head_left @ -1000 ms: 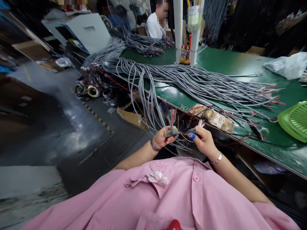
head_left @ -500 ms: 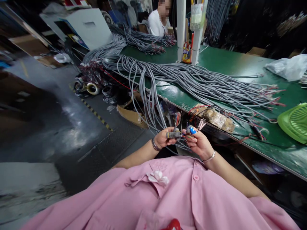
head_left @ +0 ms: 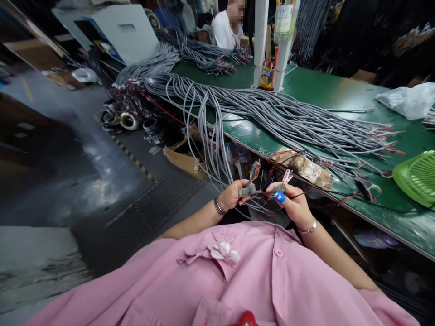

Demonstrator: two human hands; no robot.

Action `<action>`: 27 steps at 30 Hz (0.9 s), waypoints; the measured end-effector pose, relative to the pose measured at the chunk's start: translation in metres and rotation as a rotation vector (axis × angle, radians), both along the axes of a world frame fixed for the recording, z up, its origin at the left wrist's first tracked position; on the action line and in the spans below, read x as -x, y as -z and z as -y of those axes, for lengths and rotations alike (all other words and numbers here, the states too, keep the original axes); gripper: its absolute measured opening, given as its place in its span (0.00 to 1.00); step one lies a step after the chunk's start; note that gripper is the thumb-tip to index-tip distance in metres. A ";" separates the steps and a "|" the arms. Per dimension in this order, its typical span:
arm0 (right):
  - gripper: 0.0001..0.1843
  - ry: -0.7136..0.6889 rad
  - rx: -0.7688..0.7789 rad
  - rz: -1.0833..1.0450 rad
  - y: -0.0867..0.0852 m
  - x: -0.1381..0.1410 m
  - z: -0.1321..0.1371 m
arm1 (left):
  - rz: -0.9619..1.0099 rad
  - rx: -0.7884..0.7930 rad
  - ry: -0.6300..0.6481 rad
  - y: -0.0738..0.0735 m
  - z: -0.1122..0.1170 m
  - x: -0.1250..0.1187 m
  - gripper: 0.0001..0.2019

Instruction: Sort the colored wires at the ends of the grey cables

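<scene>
In front of my pink shirt, my left hand [head_left: 234, 195] is closed round the end of a grey cable [head_left: 257, 192]. Grey wrapping covers one of its fingers. Thin coloured wires [head_left: 266, 194] fan out of the cable end toward my right hand [head_left: 295, 206], whose thumb and forefinger pinch them. The thumb wears a blue cover [head_left: 279, 196], and the forefinger is wrapped in grey. Above my left hand stands a tuft of coloured wire ends [head_left: 254, 170]. A pale pink clip [head_left: 287, 175] shows just beyond my right fingers.
A long bundle of grey cables [head_left: 258, 106] lies across the green table [head_left: 326, 86], some loops hanging over its edge. A taped brown block [head_left: 311, 171] sits at that edge. Right of it is a green basket [head_left: 416, 177]. Across the table a person in white [head_left: 224, 31] sits.
My right hand has shifted slightly right and turned, leaving a wider gap from my left hand, with the wires showing between them. My left hand stays almost in place.
</scene>
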State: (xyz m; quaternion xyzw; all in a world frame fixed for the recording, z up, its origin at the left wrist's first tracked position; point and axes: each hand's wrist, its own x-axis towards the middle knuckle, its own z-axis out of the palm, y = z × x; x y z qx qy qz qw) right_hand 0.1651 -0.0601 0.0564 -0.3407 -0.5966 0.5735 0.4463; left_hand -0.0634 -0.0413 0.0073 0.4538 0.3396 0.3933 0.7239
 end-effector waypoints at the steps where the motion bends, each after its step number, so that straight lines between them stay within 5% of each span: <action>1: 0.17 -0.076 -0.006 0.037 -0.004 -0.005 -0.003 | -0.052 -0.036 0.018 -0.001 0.000 0.001 0.21; 7: 0.19 -0.359 0.041 0.145 -0.024 -0.020 -0.022 | -0.302 -0.231 0.075 -0.007 0.001 0.001 0.20; 12: 0.18 -0.260 -0.002 0.162 -0.023 -0.013 -0.025 | -0.372 -0.279 -0.020 -0.011 0.002 -0.004 0.19; 17: 0.17 -0.036 0.019 0.228 -0.003 -0.003 -0.015 | -0.451 -0.426 -0.204 -0.009 -0.001 -0.005 0.19; 22: 0.18 -0.154 0.077 0.210 0.006 0.005 0.004 | -0.540 -0.527 -0.399 -0.008 -0.005 -0.006 0.18; 27: 0.07 -0.021 -0.340 0.337 -0.008 0.004 0.010 | -0.502 -0.496 -0.400 -0.012 -0.003 -0.007 0.17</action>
